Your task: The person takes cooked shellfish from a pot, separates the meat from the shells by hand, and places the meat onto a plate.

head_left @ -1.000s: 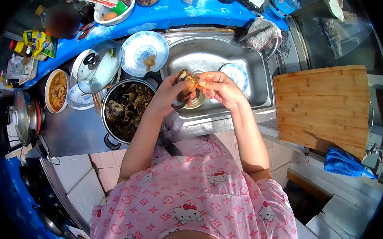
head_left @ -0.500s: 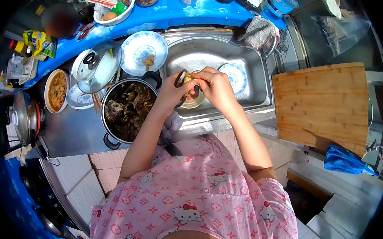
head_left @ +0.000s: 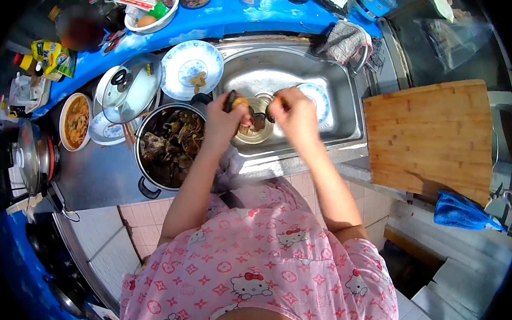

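Observation:
Over the near left part of the steel sink (head_left: 343, 77), my left hand (head_left: 222, 121) is closed on a mussel (head_left: 239, 102), its dark shell showing yellowish meat. My right hand (head_left: 296, 112) is beside it, with its fingers pinched on a dark piece that looks like mussel shell (head_left: 269, 113); motion blurs it. A dark brown scrap (head_left: 259, 122) shows between the hands. Below them a round bowl (head_left: 251, 138) stands in the sink, partly hidden. Left of my left hand, a pot (head_left: 141, 163) holds many dark mussels (head_left: 172, 137).
A blue-patterned plate (head_left: 173, 76) with a bit of meat sits behind the pot, by a glass lid (head_left: 134, 97). Another plate (head_left: 318, 99) lies in the sink. A food dish (head_left: 76, 122) is at left, a wooden cutting board (head_left: 433, 135) at right.
My hands have moved apart: the left went slightly left with the mussel, the right slightly right with the dark piece. The bowl below and the scrap between them show more.

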`<state>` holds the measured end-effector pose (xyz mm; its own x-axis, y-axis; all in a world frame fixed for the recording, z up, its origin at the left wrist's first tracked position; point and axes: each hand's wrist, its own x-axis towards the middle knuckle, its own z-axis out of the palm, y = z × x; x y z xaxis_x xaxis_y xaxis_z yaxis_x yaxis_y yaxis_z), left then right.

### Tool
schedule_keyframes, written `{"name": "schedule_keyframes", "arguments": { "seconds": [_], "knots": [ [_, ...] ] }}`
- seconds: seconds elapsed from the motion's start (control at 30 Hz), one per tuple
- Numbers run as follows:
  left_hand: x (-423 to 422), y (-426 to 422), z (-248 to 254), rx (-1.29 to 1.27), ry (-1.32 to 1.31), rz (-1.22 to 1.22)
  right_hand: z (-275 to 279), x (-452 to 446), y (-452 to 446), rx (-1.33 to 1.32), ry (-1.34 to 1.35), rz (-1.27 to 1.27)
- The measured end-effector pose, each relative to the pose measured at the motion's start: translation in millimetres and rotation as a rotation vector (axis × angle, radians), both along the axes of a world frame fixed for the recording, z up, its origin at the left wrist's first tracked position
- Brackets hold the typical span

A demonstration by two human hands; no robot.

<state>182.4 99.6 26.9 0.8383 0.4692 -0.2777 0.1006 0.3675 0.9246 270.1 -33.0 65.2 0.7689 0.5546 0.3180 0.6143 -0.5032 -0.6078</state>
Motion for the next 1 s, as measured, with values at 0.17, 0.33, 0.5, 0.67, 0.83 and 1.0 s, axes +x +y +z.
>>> {"name": "schedule_keyframes", "arguments": {
  "seconds": [0.17,0.33,0.5,0.67,0.83,1.0],
  "knots": [
    [-3.3,15.3,4.8,-0.193,0.0,-0.164,2.5,33.3,-15.7,0.003,0.424,0.066],
    [8.4,14.4,-18.0,-0.642,-0.032,-0.138,-42.0,24.4,-14.8,-0.276,0.213,0.127],
    [5.0,13.1,-14.5,-0.912,-0.104,-0.204,-15.7,12.9,-7.1,0.117,0.301,0.027],
    [5.7,12.0,-25.9,-0.871,-0.292,-0.131,-12.7,5.8,-4.2,0.171,0.524,0.115],
    [4.6,9.0,-23.3,-0.825,-0.439,0.088,-15.6,-10.5,2.7,0.188,1.212,0.253],
    [-3.0,5.7,-44.6,-0.812,-0.453,0.083,-34.4,-19.7,15.6,0.243,1.264,0.227]
  ]
}}
